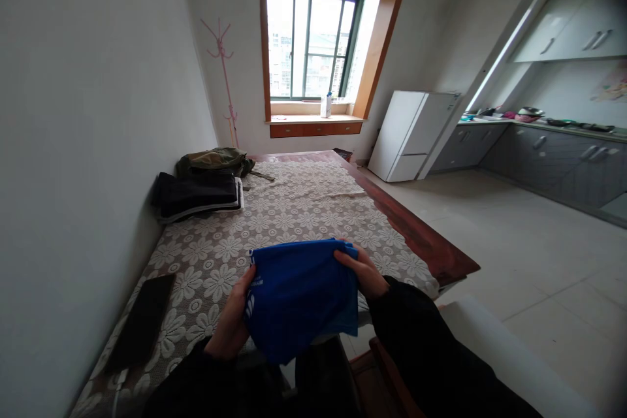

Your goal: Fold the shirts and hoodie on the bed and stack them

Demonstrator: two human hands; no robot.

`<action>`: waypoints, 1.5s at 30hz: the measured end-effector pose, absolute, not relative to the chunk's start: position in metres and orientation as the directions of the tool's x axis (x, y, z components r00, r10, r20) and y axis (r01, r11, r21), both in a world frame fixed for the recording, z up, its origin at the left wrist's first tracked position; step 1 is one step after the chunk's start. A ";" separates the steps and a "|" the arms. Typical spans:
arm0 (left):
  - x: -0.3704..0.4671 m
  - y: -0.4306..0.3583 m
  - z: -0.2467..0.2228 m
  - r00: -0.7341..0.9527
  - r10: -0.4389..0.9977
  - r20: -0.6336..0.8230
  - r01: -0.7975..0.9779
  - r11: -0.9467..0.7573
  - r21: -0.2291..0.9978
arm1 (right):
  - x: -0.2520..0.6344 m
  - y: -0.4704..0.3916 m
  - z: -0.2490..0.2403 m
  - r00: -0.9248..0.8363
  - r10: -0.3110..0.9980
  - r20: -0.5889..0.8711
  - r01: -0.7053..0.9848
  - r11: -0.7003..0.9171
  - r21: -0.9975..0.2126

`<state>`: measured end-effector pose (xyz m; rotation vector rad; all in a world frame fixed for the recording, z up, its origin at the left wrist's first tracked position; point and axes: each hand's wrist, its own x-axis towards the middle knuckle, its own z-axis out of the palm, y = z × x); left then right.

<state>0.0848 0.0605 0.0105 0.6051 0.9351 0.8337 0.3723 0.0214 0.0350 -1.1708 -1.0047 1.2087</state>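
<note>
Between my two hands is a folded piece of blue cloth (298, 294) with white print and a white logo near its left edge. It is held up in front of me at the near end of the table, its lower corner hanging down. My left hand (236, 317) grips its left side, the fingers partly hidden behind the fabric. At the upper right corner, my right hand (361, 268) pinches it, thumb on top and fingers behind. Whether the cloth is a garment or a bag I cannot tell.
A flower-patterned lace tablecloth (294, 209) covers the table. On the left lies a dark phone (142, 323) with a white cable (117, 388). Farther back are a stack of folded dark clothes (198, 194) and a green backpack (213, 160). A white fridge (409, 134) stands beyond.
</note>
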 end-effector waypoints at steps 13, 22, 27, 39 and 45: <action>0.095 0.059 -0.028 0.562 0.781 -0.271 -0.114 0.398 0.910 | 0.437 0.050 -0.035 0.107 0.988 -0.115 0.067 -0.122 -0.990; 0.090 0.053 -0.025 0.513 0.833 -0.208 -0.189 0.346 0.919 | 0.428 0.035 -0.042 0.057 0.995 -0.086 -0.049 -0.083 -0.995; 0.089 0.046 -0.016 0.453 0.876 -0.165 -0.187 0.273 0.944 | 0.422 0.028 -0.048 0.122 0.971 -0.207 -0.198 -0.181 -0.964; 0.089 0.047 -0.022 0.439 0.895 -0.083 -0.163 0.170 0.972 | 0.422 0.026 -0.024 -0.142 0.985 -0.099 0.028 -0.096 -0.995; 0.089 0.048 -0.025 0.459 0.885 -0.075 -0.176 0.174 0.969 | 0.422 0.031 0.014 -0.159 0.980 -0.117 -0.049 -0.126 -0.991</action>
